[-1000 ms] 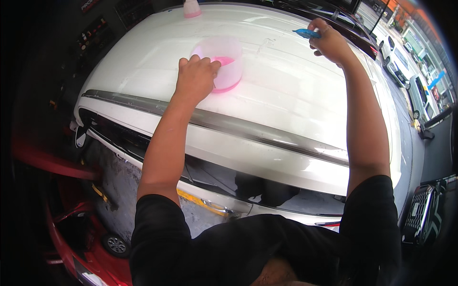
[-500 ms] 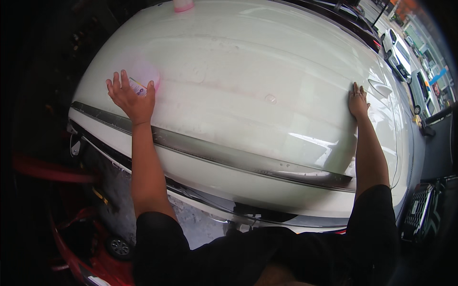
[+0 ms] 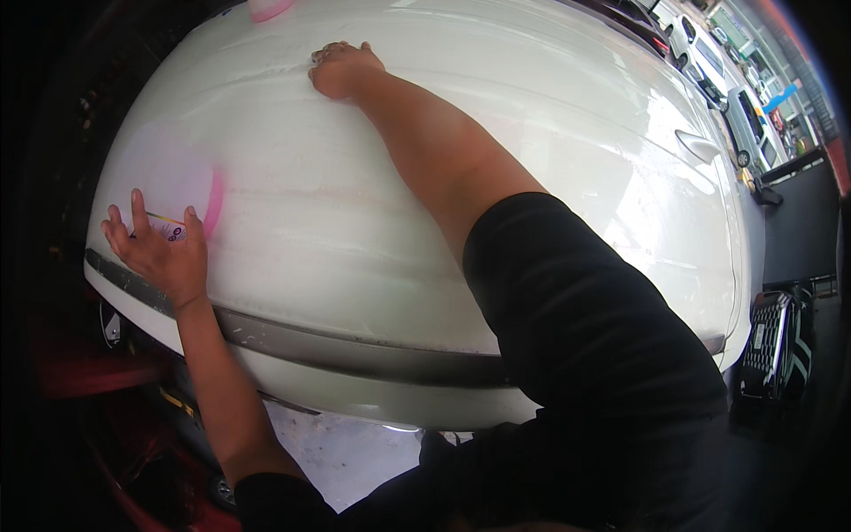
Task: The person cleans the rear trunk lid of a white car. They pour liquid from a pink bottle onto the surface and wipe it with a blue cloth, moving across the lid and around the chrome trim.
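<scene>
A pale car roof (image 3: 319,204) spreads below me, with a dark rail (image 3: 355,350) along its near side. My left hand (image 3: 164,253) is at the roof's left side, thumb and fingers spread wide around a translucent container (image 3: 168,177) with a pink edge and a printed label. The label shows between thumb and fingers; how firm the hold is cannot be seen. Far across the roof, my right hand (image 3: 347,69) presses down with bent fingers. Its palm faces the surface, and whatever lies under it is hidden.
Another pink-based container (image 3: 269,9) stands at the roof's far edge. A pale roof fin (image 3: 698,146) rises at the right. A black grille (image 3: 767,346) is beside the car at the right. Parked vehicles (image 3: 753,133) are outside; something red (image 3: 106,372) shows at lower left.
My right hand has swept from beside the roof fin leftward to the far part of the roof. My left hand stays at the container, while the whole view has shifted.
</scene>
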Demonstrator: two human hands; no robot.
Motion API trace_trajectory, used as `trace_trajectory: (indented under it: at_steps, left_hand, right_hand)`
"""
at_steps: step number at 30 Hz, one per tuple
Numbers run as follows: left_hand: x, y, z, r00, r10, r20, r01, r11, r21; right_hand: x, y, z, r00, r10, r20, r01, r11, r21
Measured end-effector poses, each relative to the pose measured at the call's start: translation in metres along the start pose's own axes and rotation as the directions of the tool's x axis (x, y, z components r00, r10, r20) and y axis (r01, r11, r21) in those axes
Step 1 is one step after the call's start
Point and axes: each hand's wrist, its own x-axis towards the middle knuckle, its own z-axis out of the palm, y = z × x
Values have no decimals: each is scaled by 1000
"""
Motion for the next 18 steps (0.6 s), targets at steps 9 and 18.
trace_trajectory:
  at_steps: [9,18]
  left_hand:
    - [2,-8,3,998,-60,4,60,997,38]
    - [-8,-27,5,996,-94,3,94,996,-13]
  right_hand:
    - [-368,215,-103,868,437,-237,-487,842,-232]
    - [-403,210,-108,695,667,-270,-718,663,-210]
